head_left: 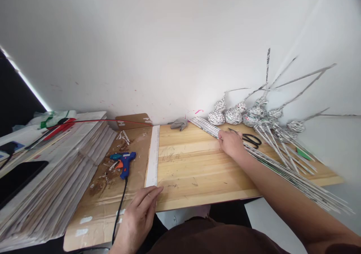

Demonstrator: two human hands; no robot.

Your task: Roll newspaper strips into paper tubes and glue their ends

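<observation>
My right hand (pixel 232 144) is closed over a bundle of rolled newspaper sticks (pixel 282 171) lying diagonally across the right side of the wooden board. Its fingertips are partly hidden, so how many sticks it grips is unclear. Just beyond that hand lie black-handled scissors (pixel 252 139), their blades partly covered. My left hand (pixel 141 210) rests by the board's near left edge, fingers stretched out and holding nothing. Behind the sticks stand several woven newspaper gourd shapes (pixel 234 113), with long paper ends sticking up or sideways.
On cardboard (pixel 104 205) at left lies a blue glue gun (pixel 126 163), its cord running towards me, among glue scraps. A tall newspaper stack (pixel 64 178) carries a black phone (pixel 22 180). A grey glove (pixel 179 124) lies against the wall. A white strip (pixel 152 156) borders the wooden board (pixel 191 171).
</observation>
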